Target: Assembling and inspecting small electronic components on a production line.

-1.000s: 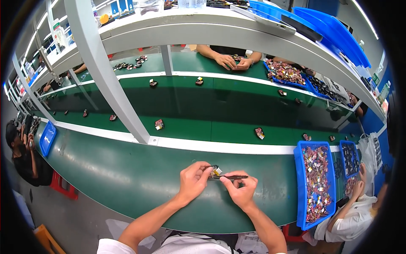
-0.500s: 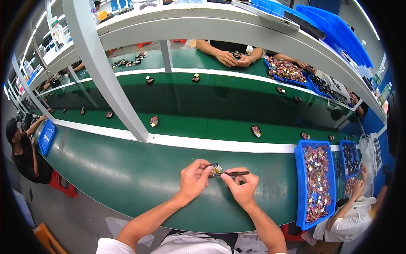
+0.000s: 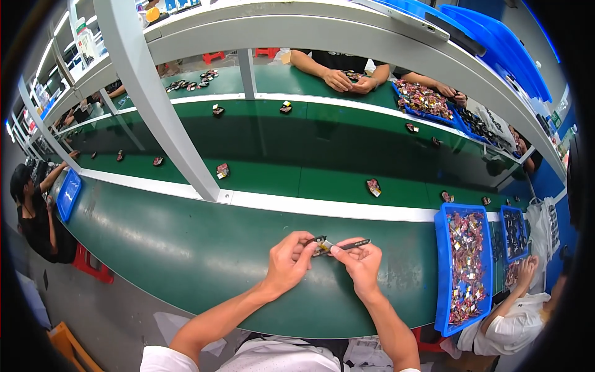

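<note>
Above the near green bench my two hands almost meet. My left hand [image 3: 285, 261] is closed, with thumb and fingertips pinching a small black-cased part [image 3: 320, 240] that shows some yellow and white. Fingers of my right hand [image 3: 362, 266] wrap round a slim black tool [image 3: 357, 244], which looks like tweezers. Its rear end points up and to the right. The front end reaches the small part, where my right thumb also comes close; fingers hide the exact tip.
To my right stands a blue tray [image 3: 442, 273] heaped with small reddish parts, beside a smaller blue tray [image 3: 525, 248]. Past a white rail [image 3: 297, 204] a green belt [image 3: 273, 180] carries scattered dark parts. A slanting grey post [image 3: 164, 111] supports the overhead shelf. Co-workers sit around.
The black tool has tilted more steeply, its rear end rising. My right thumb has come nearer the part in my left hand. Parts on the belt have shifted slightly left in the picture.
</note>
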`<state>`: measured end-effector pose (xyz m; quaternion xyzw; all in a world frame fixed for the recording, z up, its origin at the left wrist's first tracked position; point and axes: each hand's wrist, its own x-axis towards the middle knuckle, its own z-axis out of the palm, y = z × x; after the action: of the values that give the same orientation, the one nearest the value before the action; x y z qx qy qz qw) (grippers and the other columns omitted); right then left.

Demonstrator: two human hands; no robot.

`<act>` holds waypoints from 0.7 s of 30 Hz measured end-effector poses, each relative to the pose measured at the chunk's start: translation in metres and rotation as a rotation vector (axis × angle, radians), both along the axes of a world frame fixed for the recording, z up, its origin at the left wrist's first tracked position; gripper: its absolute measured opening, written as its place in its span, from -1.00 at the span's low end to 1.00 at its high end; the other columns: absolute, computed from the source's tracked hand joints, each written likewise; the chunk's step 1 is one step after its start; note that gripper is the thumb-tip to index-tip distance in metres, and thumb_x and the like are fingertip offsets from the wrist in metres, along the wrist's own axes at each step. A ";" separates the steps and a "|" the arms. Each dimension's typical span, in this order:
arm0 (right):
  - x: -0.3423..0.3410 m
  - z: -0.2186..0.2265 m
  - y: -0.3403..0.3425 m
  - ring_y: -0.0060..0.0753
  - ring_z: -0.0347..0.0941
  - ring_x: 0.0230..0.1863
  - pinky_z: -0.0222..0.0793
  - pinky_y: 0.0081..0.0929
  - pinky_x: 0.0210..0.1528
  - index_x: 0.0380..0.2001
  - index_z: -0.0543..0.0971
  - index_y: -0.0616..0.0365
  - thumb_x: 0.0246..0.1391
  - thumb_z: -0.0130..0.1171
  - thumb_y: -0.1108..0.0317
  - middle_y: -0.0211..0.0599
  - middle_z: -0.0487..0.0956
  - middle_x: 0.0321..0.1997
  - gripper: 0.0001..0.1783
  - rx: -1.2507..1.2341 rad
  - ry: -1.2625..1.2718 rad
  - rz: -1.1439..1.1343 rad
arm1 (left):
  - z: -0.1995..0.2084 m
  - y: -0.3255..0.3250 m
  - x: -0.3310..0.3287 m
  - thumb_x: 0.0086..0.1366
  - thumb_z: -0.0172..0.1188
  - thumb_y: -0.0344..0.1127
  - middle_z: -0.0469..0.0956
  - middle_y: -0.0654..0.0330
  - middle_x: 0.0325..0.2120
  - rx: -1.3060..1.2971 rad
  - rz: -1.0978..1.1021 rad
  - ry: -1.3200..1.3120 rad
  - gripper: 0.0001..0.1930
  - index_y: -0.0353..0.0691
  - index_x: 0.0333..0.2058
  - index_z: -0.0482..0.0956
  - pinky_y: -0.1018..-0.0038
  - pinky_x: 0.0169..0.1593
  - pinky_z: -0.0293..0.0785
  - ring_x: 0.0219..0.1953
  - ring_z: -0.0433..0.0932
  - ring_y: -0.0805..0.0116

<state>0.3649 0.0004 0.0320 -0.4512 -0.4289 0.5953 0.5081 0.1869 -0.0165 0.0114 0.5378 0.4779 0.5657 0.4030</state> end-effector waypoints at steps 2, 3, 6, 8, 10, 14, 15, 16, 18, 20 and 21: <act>0.000 0.000 0.000 -0.37 0.67 -0.25 0.63 -0.52 -0.14 -0.28 0.60 0.46 0.08 0.33 0.66 -0.06 0.68 -0.28 -0.86 -0.001 0.000 0.005 | 0.000 0.000 0.000 0.38 0.20 -0.51 0.61 0.17 -0.54 0.010 0.005 0.007 -0.88 -0.41 -0.16 0.50 0.61 -0.57 0.43 -0.62 0.52 0.57; 0.000 -0.001 0.000 -0.37 0.67 -0.25 0.63 -0.53 -0.14 -0.28 0.60 0.46 0.08 0.33 0.66 -0.07 0.68 -0.28 -0.86 0.003 -0.002 0.004 | 0.000 0.000 0.000 0.38 0.20 -0.51 0.61 0.17 -0.54 0.009 0.005 0.008 -0.88 -0.41 -0.16 0.50 0.61 -0.57 0.43 -0.62 0.52 0.57; 0.000 -0.003 0.000 -0.38 0.67 -0.26 0.62 -0.54 -0.15 -0.28 0.60 0.45 0.08 0.33 0.66 -0.09 0.68 -0.29 -0.87 0.017 -0.006 0.002 | 0.000 0.000 -0.001 0.38 0.20 -0.52 0.61 0.17 -0.53 0.018 0.006 0.018 -0.88 -0.41 -0.16 0.50 0.61 -0.57 0.44 -0.62 0.52 0.57; 0.000 -0.006 0.000 -0.40 0.67 -0.26 0.62 -0.55 -0.16 -0.28 0.60 0.44 0.08 0.33 0.66 -0.11 0.68 -0.29 -0.87 0.026 -0.009 -0.001 | 0.000 0.000 -0.001 0.38 0.20 -0.52 0.61 0.16 -0.52 0.017 0.010 0.014 -0.88 -0.41 -0.16 0.51 0.61 -0.57 0.44 -0.62 0.53 0.57; -0.001 -0.010 0.001 -0.44 0.66 -0.27 0.60 -0.58 -0.17 -0.29 0.61 0.42 0.07 0.34 0.66 -0.14 0.68 -0.30 -0.87 0.085 0.008 -0.017 | 0.000 0.001 -0.001 0.38 0.20 -0.52 0.61 0.16 -0.52 0.012 0.009 0.015 -0.88 -0.41 -0.16 0.51 0.61 -0.57 0.44 -0.62 0.52 0.57; -0.004 -0.011 -0.001 -0.55 0.61 -0.33 0.53 -0.68 -0.28 -0.30 0.61 0.40 0.06 0.36 0.66 -0.21 0.67 -0.34 -0.86 0.126 0.014 -0.043 | 0.000 0.002 -0.002 0.38 0.21 -0.50 0.61 0.17 -0.52 -0.005 0.001 0.005 -0.86 -0.43 -0.15 0.53 0.61 -0.58 0.42 -0.62 0.52 0.57; -0.005 -0.011 -0.001 -0.66 0.54 -0.41 0.42 -0.73 -0.38 -0.31 0.62 0.39 0.05 0.37 0.65 -0.28 0.65 -0.38 -0.86 0.148 -0.011 -0.048 | 0.001 0.002 -0.002 0.38 0.21 -0.50 0.61 0.17 -0.52 -0.005 0.001 0.006 -0.86 -0.43 -0.15 0.53 0.61 -0.58 0.42 -0.62 0.52 0.57; -0.004 -0.011 -0.001 -0.76 0.46 -0.48 0.31 -0.78 -0.48 -0.32 0.62 0.37 0.05 0.38 0.65 -0.35 0.64 -0.42 -0.87 0.170 -0.037 -0.055 | 0.003 0.003 -0.003 0.39 0.21 -0.47 0.61 0.17 -0.51 -0.040 -0.019 -0.011 -0.85 -0.44 -0.14 0.54 0.61 -0.59 0.41 -0.62 0.52 0.56; -0.001 -0.010 -0.002 -0.83 0.35 -0.54 0.19 -0.79 -0.53 -0.33 0.63 0.35 0.04 0.39 0.64 -0.42 0.61 -0.44 -0.87 0.195 -0.067 -0.040 | 0.002 0.004 -0.006 0.40 0.21 -0.45 0.61 0.17 -0.51 -0.075 -0.041 -0.028 -0.83 -0.44 -0.13 0.56 0.61 -0.61 0.40 -0.62 0.53 0.56; 0.000 -0.010 -0.002 -0.90 0.25 -0.59 0.07 -0.80 -0.59 -0.35 0.64 0.33 0.03 0.40 0.64 -0.48 0.59 -0.47 -0.88 0.221 -0.094 -0.024 | -0.002 0.007 -0.010 0.43 0.19 -0.37 0.61 0.18 -0.52 -0.202 -0.139 -0.200 -0.78 -0.45 -0.10 0.59 0.61 -0.63 0.39 -0.62 0.53 0.54; 0.000 -0.010 -0.002 -0.91 0.19 -0.61 0.03 -0.79 -0.60 -0.35 0.64 0.31 0.02 0.41 0.63 -0.51 0.58 -0.49 -0.87 0.242 -0.108 -0.023 | -0.005 0.008 -0.011 0.43 0.19 -0.37 0.61 0.18 -0.52 -0.202 -0.140 -0.199 -0.78 -0.45 -0.10 0.59 0.61 -0.63 0.39 -0.62 0.53 0.54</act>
<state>0.3651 -0.0012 0.0221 -0.4228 -0.5192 0.5081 0.5417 0.1755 -0.0083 0.0068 0.4678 0.4515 0.5360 0.5386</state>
